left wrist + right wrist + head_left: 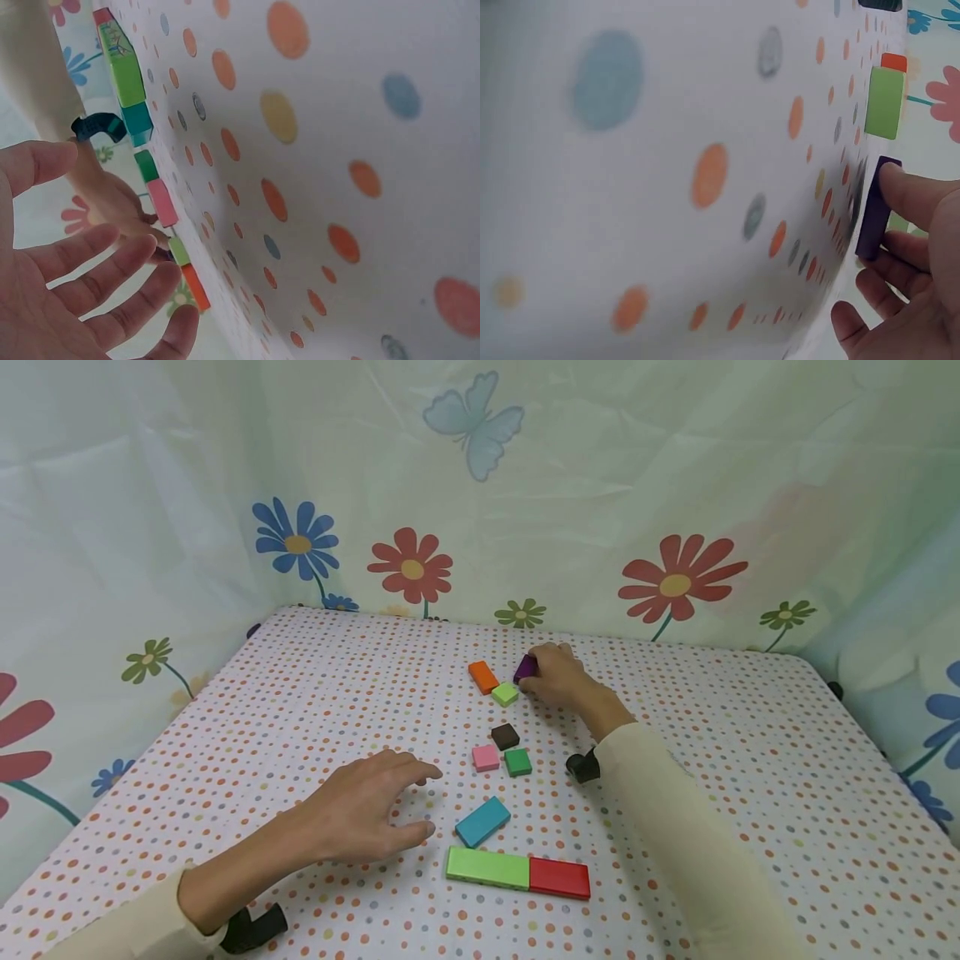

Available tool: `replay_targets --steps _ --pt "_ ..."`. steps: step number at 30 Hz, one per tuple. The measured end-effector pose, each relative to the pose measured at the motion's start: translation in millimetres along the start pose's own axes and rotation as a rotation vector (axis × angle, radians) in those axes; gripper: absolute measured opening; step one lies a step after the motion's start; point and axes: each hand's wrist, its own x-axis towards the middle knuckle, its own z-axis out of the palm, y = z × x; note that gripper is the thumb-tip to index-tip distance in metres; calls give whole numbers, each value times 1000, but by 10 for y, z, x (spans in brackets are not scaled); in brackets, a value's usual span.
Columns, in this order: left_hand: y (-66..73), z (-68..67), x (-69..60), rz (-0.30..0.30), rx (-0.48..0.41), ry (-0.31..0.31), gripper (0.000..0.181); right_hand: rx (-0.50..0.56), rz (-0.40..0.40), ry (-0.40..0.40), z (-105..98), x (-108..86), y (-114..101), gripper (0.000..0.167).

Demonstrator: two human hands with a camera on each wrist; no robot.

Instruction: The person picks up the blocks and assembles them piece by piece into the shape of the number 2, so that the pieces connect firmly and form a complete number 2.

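At the far part of the table my right hand pinches a purple block between thumb and fingers. Left of it lie a small light green block and an orange block. My left hand, fingers spread and loosely bent, hovers over the table and holds nothing. Nearest to it is a blue block, lying at a slant. Just in front, a long light green block and a red block lie end to end.
Mid-table, a dark brown block, a pink block and a dark green block form a small cluster. A dotted cloth covers the table. Flowered curtains hang behind and at both sides.
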Motion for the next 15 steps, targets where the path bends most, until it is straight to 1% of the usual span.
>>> replay_targets --steps 8,12,15 --pt "4 8 -17 3 13 7 54 98 9 34 -38 -87 103 64" --pt "2 12 -36 -2 22 11 54 111 3 41 -77 -174 158 64" --pt "-3 11 -56 -20 30 4 55 107 -4 51 -123 -256 196 65"
